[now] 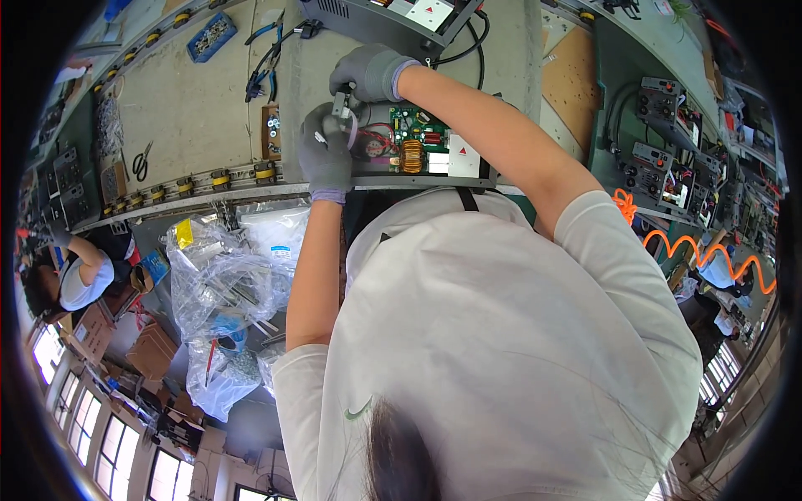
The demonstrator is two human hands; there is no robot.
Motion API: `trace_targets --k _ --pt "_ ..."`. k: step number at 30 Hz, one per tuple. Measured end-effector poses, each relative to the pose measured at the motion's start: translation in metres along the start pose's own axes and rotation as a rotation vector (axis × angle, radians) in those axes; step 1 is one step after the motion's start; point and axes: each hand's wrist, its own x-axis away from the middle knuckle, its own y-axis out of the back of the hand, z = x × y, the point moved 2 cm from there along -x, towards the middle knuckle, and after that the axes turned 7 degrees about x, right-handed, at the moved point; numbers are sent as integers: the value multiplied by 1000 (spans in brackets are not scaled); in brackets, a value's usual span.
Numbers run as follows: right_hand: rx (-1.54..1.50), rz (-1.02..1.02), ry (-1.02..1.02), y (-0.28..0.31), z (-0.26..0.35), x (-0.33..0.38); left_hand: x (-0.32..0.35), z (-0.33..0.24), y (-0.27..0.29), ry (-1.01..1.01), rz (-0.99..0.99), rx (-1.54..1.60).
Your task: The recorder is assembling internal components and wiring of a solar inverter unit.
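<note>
Both my hands wear grey gloves and meet over the left end of an open electronic unit. My left hand (327, 154) is closed, with a small white connector (319, 137) showing at its fingers. My right hand (368, 73) reaches across from the right, its fingers pinched by a small grey part (340, 106) between the two hands. A pale strip or wire (353, 131) hangs beside that part. Inside the unit sit a green circuit board (407, 118), a copper-wound coil (412, 156), red wires (382, 132) and a white plate (462, 155). The fingertips are partly hidden.
Another grey unit (380, 27) stands beyond, with a black cable (480, 50). To the left lie blue-handled pliers (266, 32), a blue parts tray (212, 37), a small box of nuts (271, 132) and scissors (142, 162). Rollers (220, 179) line the bench; plastic bags (225, 284) lie nearer.
</note>
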Motion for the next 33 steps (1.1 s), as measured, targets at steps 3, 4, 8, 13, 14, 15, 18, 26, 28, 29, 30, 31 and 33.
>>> trace_targets --k 3,4,8,13,14,15,18,26,28,29,30,31,33 --pt "-90 -42 39 -10 -7 7 3 4 0 3 7 23" --pt "-76 -151 113 -13 -8 13 2 4 0 15 11 54" --pt "-76 -186 141 -25 -6 13 2 4 -1 -26 8 17" --pt "-53 -39 107 -13 -2 4 2 9 -1 4 10 40" --pt "-48 38 89 -11 -2 4 2 8 -1 2 13 39" --pt "-50 36 86 -12 -2 4 2 8 -1 25 8 49" --pt "-65 -11 85 -19 -3 9 6 2 -2 -33 -25 17" --pt "-504 -246 -129 36 59 97 10 -45 -10 -163 1 -525" --pt "-456 -314 -139 25 59 102 9 -58 -15 -230 15 -580" --pt "-459 -319 -148 20 54 105 9 -65 -17 -294 23 -636" --pt "-501 -396 -197 16 47 111 8 -71 -16 -300 31 -635" --pt "-543 -473 -247 15 41 118 8 -78 -15 -243 110 -500" --pt "-603 -512 -265 12 29 129 9 -85 -13 -188 198 -366"
